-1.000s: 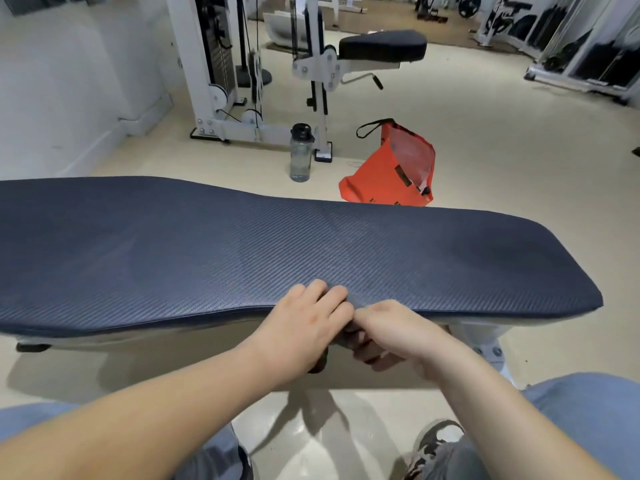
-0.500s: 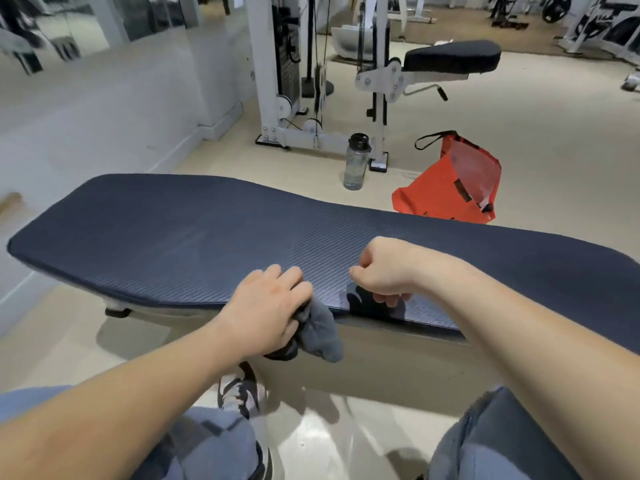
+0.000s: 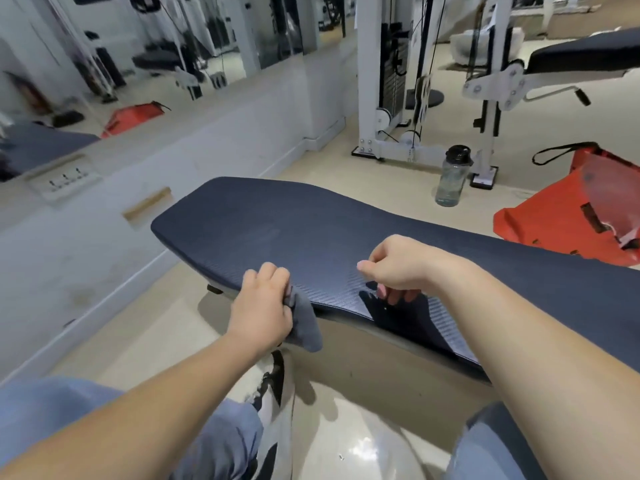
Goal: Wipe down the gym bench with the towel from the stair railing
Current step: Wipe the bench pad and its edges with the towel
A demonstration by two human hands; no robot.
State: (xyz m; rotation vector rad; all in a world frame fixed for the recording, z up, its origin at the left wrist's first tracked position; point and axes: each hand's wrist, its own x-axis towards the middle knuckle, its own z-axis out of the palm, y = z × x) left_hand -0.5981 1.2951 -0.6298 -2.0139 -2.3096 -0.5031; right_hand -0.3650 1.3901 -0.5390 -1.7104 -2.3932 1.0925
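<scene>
The gym bench has a long dark blue textured pad (image 3: 277, 230) that runs from centre left to the right edge. My left hand (image 3: 263, 306) is at the pad's near edge, shut on a small grey towel (image 3: 304, 327) that hangs down below the edge. My right hand (image 3: 398, 268) hovers just above the pad to the right of the towel. Its fingers are curled in with nothing visible in them, and its shadow falls on the pad beneath. The two hands are apart.
A clear water bottle (image 3: 452, 178) and an orange bag (image 3: 568, 216) sit on the floor beyond the bench. A white cable machine (image 3: 377, 81) stands behind them. A low wall with a mirror (image 3: 104, 64) runs along the left. My shoe (image 3: 270, 386) is under the bench edge.
The hands were together at the pad's near edge and have drawn apart. The towel has come into sight in my left hand, and my right hand rose over the pad. My view swung left.
</scene>
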